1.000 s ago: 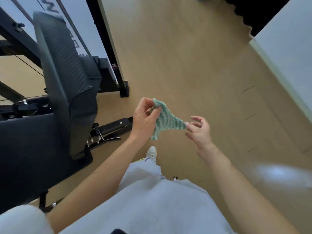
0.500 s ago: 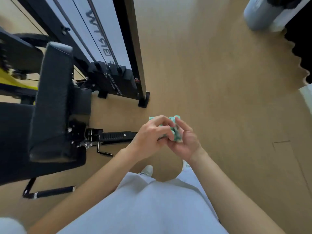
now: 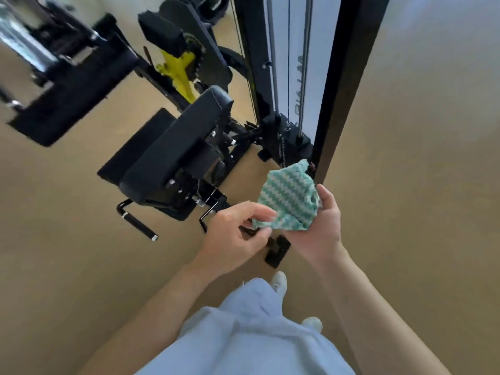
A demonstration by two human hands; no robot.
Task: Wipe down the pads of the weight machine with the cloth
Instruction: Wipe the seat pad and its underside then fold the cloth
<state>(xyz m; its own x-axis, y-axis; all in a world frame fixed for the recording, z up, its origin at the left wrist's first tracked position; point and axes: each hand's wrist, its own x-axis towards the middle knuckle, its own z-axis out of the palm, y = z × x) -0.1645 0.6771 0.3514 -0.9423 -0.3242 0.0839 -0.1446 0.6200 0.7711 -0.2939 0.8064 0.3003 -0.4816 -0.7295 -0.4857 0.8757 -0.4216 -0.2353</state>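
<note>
A green-and-white striped cloth point(image 3: 288, 197) is spread between both my hands in front of my waist. My left hand point(image 3: 238, 236) pinches its lower left corner. My right hand point(image 3: 319, 228) holds it from underneath on the right side. The black back pad point(image 3: 178, 147) of the weight machine stands up and to the left of my hands, apart from the cloth. The flat black seat pad point(image 3: 135, 150) lies behind it to the left. A smaller black pad point(image 3: 162, 36) sits higher up by a yellow adjuster.
A black upright post point(image 3: 341, 85) and cables of the weight stack rise just behind the cloth. A black lever handle point(image 3: 138, 223) sticks out low on the left. The post's black foot point(image 3: 277, 251) rests on the tan wooden floor point(image 3: 419, 158). My white shoes point(image 3: 280, 282) show below.
The view has swung up and left onto the machine. The cloth, bunched between my hands half a second ago, is now opened out. Both hands have risen toward the post.
</note>
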